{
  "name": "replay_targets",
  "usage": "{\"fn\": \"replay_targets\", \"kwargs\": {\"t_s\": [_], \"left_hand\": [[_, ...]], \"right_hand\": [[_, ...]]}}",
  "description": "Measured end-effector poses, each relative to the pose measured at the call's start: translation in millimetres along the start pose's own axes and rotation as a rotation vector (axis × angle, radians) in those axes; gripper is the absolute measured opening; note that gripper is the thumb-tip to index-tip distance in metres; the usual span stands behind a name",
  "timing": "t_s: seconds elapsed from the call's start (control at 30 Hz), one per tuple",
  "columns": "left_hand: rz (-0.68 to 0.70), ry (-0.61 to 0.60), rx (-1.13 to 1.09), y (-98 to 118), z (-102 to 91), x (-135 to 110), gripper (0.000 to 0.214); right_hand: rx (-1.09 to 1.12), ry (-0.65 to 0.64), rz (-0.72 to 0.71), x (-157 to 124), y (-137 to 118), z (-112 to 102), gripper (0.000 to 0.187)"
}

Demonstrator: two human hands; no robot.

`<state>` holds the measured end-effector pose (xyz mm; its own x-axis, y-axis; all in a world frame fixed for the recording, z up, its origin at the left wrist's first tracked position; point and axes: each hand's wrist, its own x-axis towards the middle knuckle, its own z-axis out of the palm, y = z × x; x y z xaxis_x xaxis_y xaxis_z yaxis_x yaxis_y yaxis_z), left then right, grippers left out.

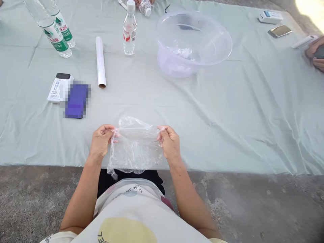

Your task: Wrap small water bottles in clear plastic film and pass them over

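Observation:
A crumpled sheet of clear plastic film (136, 145) is stretched between my two hands at the table's near edge. My left hand (102, 140) pinches its left side between thumb and fingers. On the other side, my right hand (170, 140) pinches the right edge in the same way. The film's lower part hangs down by the table edge, wrinkled and bunched. Beyond my hands, a roll of plastic wrap (100, 64) lies lengthwise on the cloth. A translucent basin (172, 65) stands farther back, with crumpled clear film (183, 53) in it.
Two large water bottles (57, 37) and a small bottle (129, 32) stand at the back. A white device (59, 89) and a pixelated purple item (76, 101) lie to the left. Far right are a phone (280, 31), a white box (270, 17) and another person's hand (316, 55).

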<state>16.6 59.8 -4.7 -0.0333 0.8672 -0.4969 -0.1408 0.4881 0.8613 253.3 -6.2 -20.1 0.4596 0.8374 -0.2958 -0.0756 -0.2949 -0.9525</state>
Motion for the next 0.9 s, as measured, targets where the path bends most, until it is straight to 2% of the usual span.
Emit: {"fn": "replay_targets", "kwargs": {"t_s": [0.07, 0.2, 0.27, 0.33, 0.4, 0.43, 0.53, 0.57, 0.6, 0.7, 0.77, 0.83, 0.9], "left_hand": [[0.094, 0.164, -0.05, 4.5, -14.5, 10.0, 0.027], [0.262, 0.406, -0.144, 16.5, -34.8, 22.5, 0.027], [0.42, 0.554, -0.105, 22.0, -32.9, 17.3, 0.028], [0.637, 0.623, 0.0, 23.9, -22.0, 3.2, 0.026], [0.837, 0.525, 0.164, 20.4, -5.5, -14.7, 0.02], [0.889, 0.405, 0.276, 16.6, 3.3, -22.4, 0.017], [0.938, -0.155, 0.751, 0.2, 25.8, -30.5, 0.021], [0.932, -0.293, 0.885, -5.8, 30.8, -27.6, 0.025], [0.927, -0.372, 0.991, -11.3, 34.4, -22.6, 0.027], [0.951, -0.375, 1.2, -23.2, 37.2, -4.4, 0.035], [0.967, -0.339, 1.296, -26.8, 34.8, 3.6, 0.049], [0.968, -0.309, 1.357, -28.0, 31.4, 6.5, 0.061], [0.953, -0.287, 1.383, -28.4, 28.3, 6.4, 0.071]], "right_hand": [[0.004, 0.059, 0.033, 5.7, 1.1, -4.8, 0.031], [-0.031, 0.068, 0.093, 10.5, 1.4, -6.0, 0.032], [-0.057, 0.061, 0.108, 10.1, 0.6, -3.6, 0.032], [-0.13, 0.031, 0.122, 8.8, -0.7, -2.3, 0.033], [-0.254, -0.008, 0.113, 7.6, -2.6, -4.5, 0.036], [-0.332, -0.021, 0.094, 7.1, -3.8, -7.4, 0.038], [-0.582, -0.044, -0.008, 6.7, -11.4, -22.5, 0.043], [-0.652, -0.039, -0.047, 7.1, -16.2, -28.5, 0.046], [-0.704, -0.02, -0.086, 8.3, -22.6, -33.9, 0.047], [-0.743, 0.094, -0.21, 19.0, -50.5, -39.9, 0.043], [-0.679, 0.122, -0.312, 37.6, -72.7, -28.8, 0.039], [-0.576, 0.067, -0.411, 69.8, -92.3, -3.8, 0.041], [-0.482, -0.012, -0.459, 115.7, -106.2, 32.2, 0.049]]}}
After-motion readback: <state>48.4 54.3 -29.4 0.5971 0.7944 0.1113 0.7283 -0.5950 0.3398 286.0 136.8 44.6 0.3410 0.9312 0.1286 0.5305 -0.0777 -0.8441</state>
